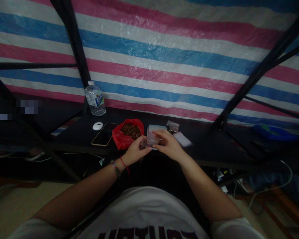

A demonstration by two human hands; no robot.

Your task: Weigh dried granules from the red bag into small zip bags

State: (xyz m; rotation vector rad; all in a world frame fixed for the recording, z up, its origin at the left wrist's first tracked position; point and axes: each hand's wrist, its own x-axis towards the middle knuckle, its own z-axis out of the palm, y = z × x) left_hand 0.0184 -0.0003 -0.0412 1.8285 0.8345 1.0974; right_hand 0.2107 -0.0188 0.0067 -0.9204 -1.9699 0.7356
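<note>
My left hand [136, 151] and my right hand [170, 143] meet at the table's front edge. Between them they hold a small clear plastic box [153, 137], its lid apparently raised. The left fingers pinch its near left side, while the right fingers curve round the other side. What the box contains is too dim to make out. Behind it lies a flat, pale-rimmed thing [161, 127], partly covered by the box and my right hand. Left of the box, an open red plastic bag [119, 137] holds many small brown pieces [131, 130].
A phone [104, 134], a white round object [97, 126] and a clear bottle [96, 99] stand or lie leftward. Small clear bags [183, 139] lie right of my hands. Dark metal posts [76, 43] and a striped sheet [151, 66] rise behind the black table [206, 146].
</note>
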